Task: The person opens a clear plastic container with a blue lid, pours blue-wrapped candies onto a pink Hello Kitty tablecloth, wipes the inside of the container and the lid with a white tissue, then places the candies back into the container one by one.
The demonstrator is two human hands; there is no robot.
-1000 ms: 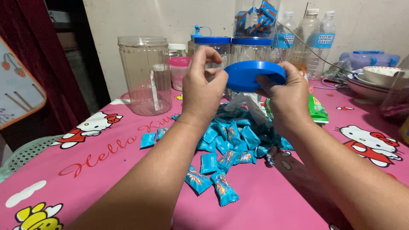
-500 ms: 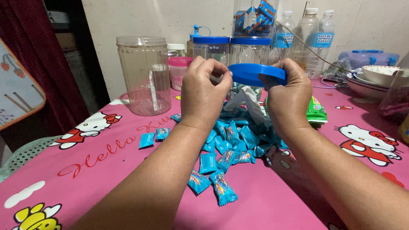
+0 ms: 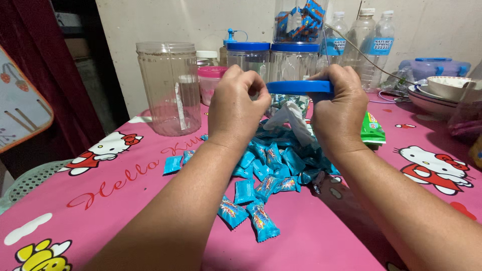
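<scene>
At the far left of the pink surface [image 3: 100,200] stands an open clear jar [image 3: 169,88], empty and lidless. Moving right, the left hand [image 3: 236,108] is raised above the heap of blue candy packets [image 3: 273,165], its fingers [image 3: 253,83] curled tight and pinching the left edge of the blue lid [image 3: 299,87]. The lid is held edge-on, level, in the air between both hands, in front of 2 blue-capped jars [image 3: 273,57] at the back. The right hand [image 3: 339,108] takes the lid's other edge, fingers closed over the rim, thumb hidden beneath.

The lid rests only on fingertip pinches at its rim, so it looks liable to slip and drop into the candy, scattering packets toward the surface's edge. A crumpled clear wrapper [image 3: 291,118] sits just below and could catch on it. Further right lie a green packet [image 3: 372,128], water bottles [image 3: 369,42] and stacked bowls [image 3: 442,93], close enough that a wide elbow swing might knock them.
</scene>
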